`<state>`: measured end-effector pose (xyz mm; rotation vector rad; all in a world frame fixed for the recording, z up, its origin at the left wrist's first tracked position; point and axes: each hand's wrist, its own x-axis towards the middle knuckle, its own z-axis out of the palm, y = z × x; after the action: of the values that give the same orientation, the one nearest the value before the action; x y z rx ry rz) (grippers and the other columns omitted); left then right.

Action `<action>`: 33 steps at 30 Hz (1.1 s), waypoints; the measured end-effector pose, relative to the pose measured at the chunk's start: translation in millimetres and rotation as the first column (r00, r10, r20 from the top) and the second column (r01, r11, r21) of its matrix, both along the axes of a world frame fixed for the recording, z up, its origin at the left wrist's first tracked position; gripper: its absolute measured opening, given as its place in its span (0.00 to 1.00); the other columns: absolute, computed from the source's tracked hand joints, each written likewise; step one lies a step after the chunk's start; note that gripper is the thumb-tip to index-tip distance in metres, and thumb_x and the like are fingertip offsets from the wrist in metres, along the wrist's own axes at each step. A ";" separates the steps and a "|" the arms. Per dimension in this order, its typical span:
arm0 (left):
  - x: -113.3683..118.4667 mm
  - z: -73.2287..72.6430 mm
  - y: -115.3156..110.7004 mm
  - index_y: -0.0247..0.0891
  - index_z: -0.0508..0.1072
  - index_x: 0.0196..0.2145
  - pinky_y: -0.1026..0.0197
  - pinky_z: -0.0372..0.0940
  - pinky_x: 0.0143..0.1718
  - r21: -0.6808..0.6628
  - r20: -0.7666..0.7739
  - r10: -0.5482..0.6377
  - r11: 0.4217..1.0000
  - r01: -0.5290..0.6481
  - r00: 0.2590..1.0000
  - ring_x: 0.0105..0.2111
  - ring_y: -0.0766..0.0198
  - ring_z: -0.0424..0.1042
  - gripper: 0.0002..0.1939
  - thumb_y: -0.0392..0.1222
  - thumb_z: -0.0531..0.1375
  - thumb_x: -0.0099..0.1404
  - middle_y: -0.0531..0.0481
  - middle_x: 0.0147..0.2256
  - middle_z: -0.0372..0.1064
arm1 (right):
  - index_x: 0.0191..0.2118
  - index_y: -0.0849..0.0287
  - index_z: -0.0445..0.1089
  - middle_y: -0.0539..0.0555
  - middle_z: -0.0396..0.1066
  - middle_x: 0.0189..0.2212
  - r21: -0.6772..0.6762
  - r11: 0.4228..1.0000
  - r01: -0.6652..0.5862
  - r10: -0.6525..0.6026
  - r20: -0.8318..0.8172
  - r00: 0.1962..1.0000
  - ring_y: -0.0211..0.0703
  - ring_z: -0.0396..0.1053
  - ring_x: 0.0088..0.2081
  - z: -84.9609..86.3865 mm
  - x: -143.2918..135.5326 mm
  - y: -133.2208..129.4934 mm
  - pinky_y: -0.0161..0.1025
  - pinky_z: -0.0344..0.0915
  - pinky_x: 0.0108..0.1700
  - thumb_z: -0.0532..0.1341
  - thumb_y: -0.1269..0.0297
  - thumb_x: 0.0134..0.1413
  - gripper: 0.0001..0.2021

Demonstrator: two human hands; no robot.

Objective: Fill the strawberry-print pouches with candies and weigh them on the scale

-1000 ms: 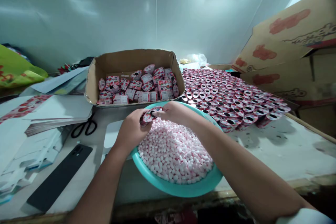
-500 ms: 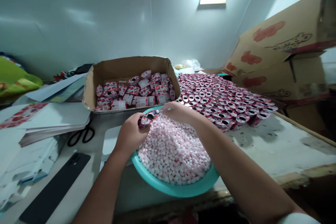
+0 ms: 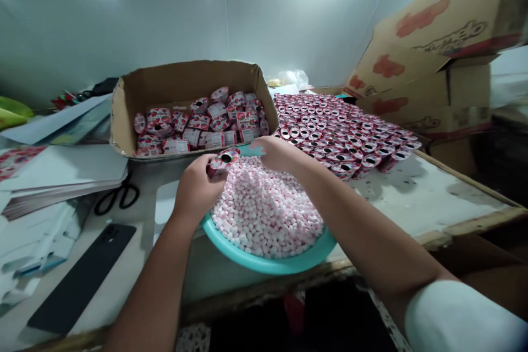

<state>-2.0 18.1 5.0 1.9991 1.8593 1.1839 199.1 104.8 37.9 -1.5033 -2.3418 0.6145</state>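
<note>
My left hand (image 3: 201,186) is wrapped around a small printed carton (image 3: 224,159), red, pink and white, with a dark round hole in its upward-facing end. It is held over the left edge of a turquoise basin (image 3: 264,265). Heaped inside the basin are small pale pink and white candies (image 3: 268,214). My right hand (image 3: 278,153) is at the far side of the basin, to the right of the carton and apart from it. Its fingers are curled together, and whatever may be in them is hidden.
Behind the basin, a cardboard box (image 3: 119,121) contains several closed printed cartons (image 3: 200,122). Many open-holed cartons (image 3: 330,135) stand packed together at right. Stacked large boxes (image 3: 421,60) rise beyond. Left lie black-handled scissors (image 3: 117,198), a dark phone (image 3: 84,278) and paper stacks (image 3: 70,173).
The view has tilted down and shifted, so the scene sits higher. My right hand has drawn slightly away from the carton; a candy seen earlier at the carton's edge no longer shows there.
</note>
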 end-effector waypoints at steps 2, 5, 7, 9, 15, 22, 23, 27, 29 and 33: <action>0.1 0.3 0.6 0.39 0.74 0.47 0.61 0.66 0.40 -0.002 0.009 0.028 1.000 -0.028 1.000 0.37 0.57 0.74 0.19 0.44 0.64 0.57 0.47 0.39 0.76 | 0.57 0.54 0.72 0.56 0.71 0.57 -0.071 0.990 -0.122 0.128 0.078 0.989 0.50 0.72 0.51 -0.6 1.7 -3.0 0.36 0.68 0.48 0.70 0.73 0.41 0.32; 0.7 1.1 0.1 0.39 0.74 0.46 0.61 0.65 0.40 0.006 -0.007 0.053 0.999 -0.053 0.999 0.38 0.57 0.74 0.18 0.46 0.63 0.59 0.46 0.40 0.76 | 0.59 0.49 0.71 0.52 0.74 0.53 -0.221 0.931 -0.289 0.335 0.209 0.919 0.51 0.73 0.49 0.1 1.5 -10.5 0.37 0.68 0.47 0.75 0.61 0.37 0.37; 1.6 2.5 -1.3 0.39 0.74 0.45 0.62 0.64 0.38 -0.014 -0.027 0.034 0.999 -0.035 0.999 0.37 0.57 0.74 0.17 0.47 0.63 0.59 0.47 0.39 0.76 | 0.61 0.49 0.68 0.53 0.74 0.53 -0.238 0.910 -0.339 0.397 0.268 0.878 0.50 0.73 0.49 0.8 -1.2 -15.4 0.36 0.68 0.45 0.75 0.59 0.37 0.40; 2.9 4.7 -3.3 0.40 0.74 0.44 0.62 0.62 0.35 -0.048 -0.060 -0.027 0.999 0.024 0.998 0.36 0.57 0.73 0.16 0.48 0.63 0.59 0.48 0.38 0.76 | 0.62 0.51 0.68 0.55 0.74 0.53 -0.199 0.911 -0.362 0.410 0.316 0.856 0.50 0.73 0.48 0.7 -6.0 -18.7 0.35 0.67 0.43 0.75 0.60 0.36 0.41; 5.6 10.6 -7.6 0.42 0.77 0.39 0.61 0.55 0.30 -0.113 -0.209 -0.101 0.990 0.078 0.973 0.33 0.57 0.73 0.12 0.49 0.60 0.62 0.49 0.34 0.76 | 0.37 0.63 0.80 0.57 0.78 0.32 -0.214 0.906 -0.366 0.423 0.381 0.822 0.48 0.73 0.35 -1.0 -14.2 -15.5 0.37 0.63 0.33 0.74 0.60 0.36 0.19; 2.7 5.9 -3.0 0.42 0.76 0.44 0.62 0.57 0.31 -0.137 -0.188 -0.135 0.984 0.110 0.973 0.34 0.56 0.73 0.15 0.47 0.60 0.61 0.49 0.35 0.76 | 0.33 0.59 0.80 0.51 0.76 0.24 -0.129 0.967 -0.218 0.188 -0.211 0.959 0.39 0.72 0.27 10.7 13.0 -0.2 0.33 0.65 0.28 0.71 0.62 0.44 0.09; 2.3 5.4 -2.4 0.42 0.76 0.45 0.62 0.58 0.32 -0.149 -0.171 -0.145 0.982 0.120 0.975 0.35 0.55 0.74 0.16 0.48 0.61 0.60 0.49 0.36 0.76 | 0.33 0.59 0.79 0.51 0.75 0.24 -0.088 0.981 -0.176 0.139 -0.319 0.937 0.39 0.72 0.26 11.5 13.6 0.4 0.33 0.65 0.27 0.72 0.61 0.43 0.11; 1.4 6.0 -2.1 0.43 0.76 0.47 0.62 0.61 0.36 -0.177 -0.096 -0.263 0.954 0.244 0.960 0.39 0.55 0.74 0.19 0.53 0.61 0.61 0.50 0.40 0.77 | 0.34 0.61 0.78 0.51 0.74 0.24 -0.152 0.983 -0.104 -0.040 -0.728 0.684 0.37 0.71 0.26 8.6 -0.2 -3.9 0.36 0.69 0.30 0.76 0.57 0.35 0.18; 1.5 6.9 -2.7 0.45 0.76 0.47 0.62 0.62 0.36 -0.198 -0.058 -0.308 0.936 0.292 0.950 0.40 0.56 0.75 0.19 0.53 0.61 0.61 0.52 0.41 0.77 | 0.33 0.62 0.76 0.51 0.74 0.25 -0.188 0.968 -0.164 -0.078 -0.854 0.515 0.36 0.71 0.27 4.8 -12.2 -8.8 0.37 0.71 0.33 0.77 0.55 0.31 0.21; 2.3 8.5 -3.2 0.43 0.76 0.45 0.62 0.62 0.34 -0.221 -0.086 -0.279 0.941 0.255 0.956 0.36 0.57 0.74 0.19 0.53 0.62 0.59 0.52 0.38 0.77 | 0.33 0.61 0.75 0.50 0.73 0.25 -0.165 0.955 -0.246 -0.094 -0.956 0.278 0.35 0.70 0.27 -2.7 -31.6 -17.1 0.37 0.72 0.36 0.77 0.53 0.32 0.22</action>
<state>0.3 14.9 13.5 2.1536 1.6138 0.7818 167.5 87.8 35.2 -0.6338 -1.3141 1.4469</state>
